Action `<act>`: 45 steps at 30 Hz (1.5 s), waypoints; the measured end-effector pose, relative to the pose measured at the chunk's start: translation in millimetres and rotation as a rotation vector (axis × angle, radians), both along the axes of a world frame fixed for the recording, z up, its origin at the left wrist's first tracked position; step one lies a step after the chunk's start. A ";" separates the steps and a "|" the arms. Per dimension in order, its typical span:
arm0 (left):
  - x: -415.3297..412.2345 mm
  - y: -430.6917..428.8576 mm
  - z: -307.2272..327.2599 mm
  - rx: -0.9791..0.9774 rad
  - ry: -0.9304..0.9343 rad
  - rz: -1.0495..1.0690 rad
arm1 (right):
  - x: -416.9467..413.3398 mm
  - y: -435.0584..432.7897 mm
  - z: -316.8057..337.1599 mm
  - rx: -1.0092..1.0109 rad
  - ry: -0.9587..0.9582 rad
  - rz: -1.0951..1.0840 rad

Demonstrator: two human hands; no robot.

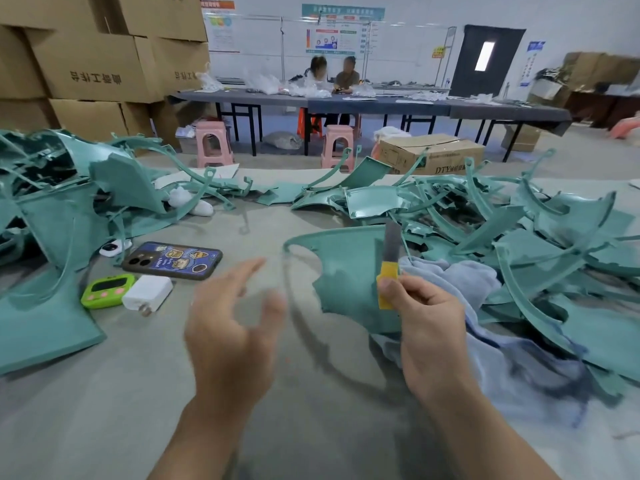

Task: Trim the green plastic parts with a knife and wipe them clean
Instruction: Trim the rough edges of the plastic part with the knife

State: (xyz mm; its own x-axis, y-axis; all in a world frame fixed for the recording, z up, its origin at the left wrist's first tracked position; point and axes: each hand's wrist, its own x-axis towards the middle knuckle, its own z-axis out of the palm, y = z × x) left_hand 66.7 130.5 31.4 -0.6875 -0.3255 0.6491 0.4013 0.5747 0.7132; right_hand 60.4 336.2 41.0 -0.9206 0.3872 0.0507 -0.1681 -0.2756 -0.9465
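Observation:
My right hand (427, 320) grips a knife (389, 265) with a yellow handle, its grey blade pointing up. Just behind the blade a green plastic part (343, 268) lies on the table, partly on a blue-grey cloth (460, 282). My left hand (232, 327) hovers over the table with fingers spread and holds nothing; it is blurred. A thin curved green strip (294, 306), also blurred, lies between my hands. Piles of green parts fill the left (69, 209) and the right (540, 244) of the table.
A phone (172, 260), a green timer (107, 291), a white charger (147, 293) and a small white device (112, 247) lie left of my hands. Pink stools (212, 143), a cardboard box (429, 154) and stacked cartons (93, 64) stand beyond the table. Two people sit at a far table (374, 103).

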 end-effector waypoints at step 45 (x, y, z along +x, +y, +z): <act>-23.5 2.6 -9.6 0.993 -0.530 -0.867 | -4.4 1.9 -4.8 -0.009 -0.058 0.377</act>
State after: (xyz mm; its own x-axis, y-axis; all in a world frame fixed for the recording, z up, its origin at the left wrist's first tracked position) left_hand 43.2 133.1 21.8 -0.9876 0.1567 0.0105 -0.0755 -0.5321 0.8433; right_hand 56.1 338.2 36.2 -0.9998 0.0212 -0.0070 0.0000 -0.3163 -0.9487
